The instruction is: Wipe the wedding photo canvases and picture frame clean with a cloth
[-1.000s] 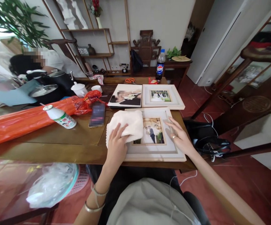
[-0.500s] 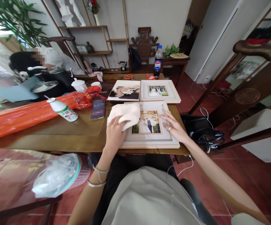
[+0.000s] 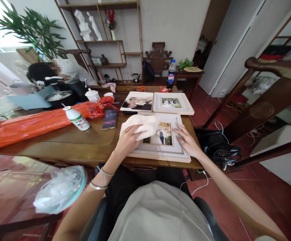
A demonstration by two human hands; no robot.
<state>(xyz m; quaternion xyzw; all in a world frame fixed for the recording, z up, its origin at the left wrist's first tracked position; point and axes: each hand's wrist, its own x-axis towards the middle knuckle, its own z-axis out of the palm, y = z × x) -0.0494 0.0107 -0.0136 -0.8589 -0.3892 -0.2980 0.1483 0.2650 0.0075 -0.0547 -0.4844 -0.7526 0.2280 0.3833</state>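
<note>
A framed photo [image 3: 162, 154] with a wide pale border lies flat at the table's near edge, a picture of a couple in its middle. My left hand [image 3: 128, 140] grips a white cloth [image 3: 142, 124], which covers the frame's upper left part and some of the picture. On the frame's right side rests my right hand [image 3: 187, 142], fingers stretched out and apart, a ring on one of them. Just behind lie a second framed photo [image 3: 183, 106] and, to its left, a photo panel [image 3: 145, 97] showing people.
Left on the table [image 3: 97, 144] are a phone [image 3: 109, 119], a white bottle [image 3: 77, 118] and a long orange plastic-wrapped bundle [image 3: 40, 122]. Behind stand a cola bottle [image 3: 171, 75], orange scissors [image 3: 141, 88] and a white teapot [image 3: 92, 95]. A black bag [image 3: 218, 147] sits to the right. Another person is at the far left.
My left hand has slid the cloth rightward over the picture, covering more of its left side. My right hand stays on the frame's right side. The camera view has tilted up slightly.
</note>
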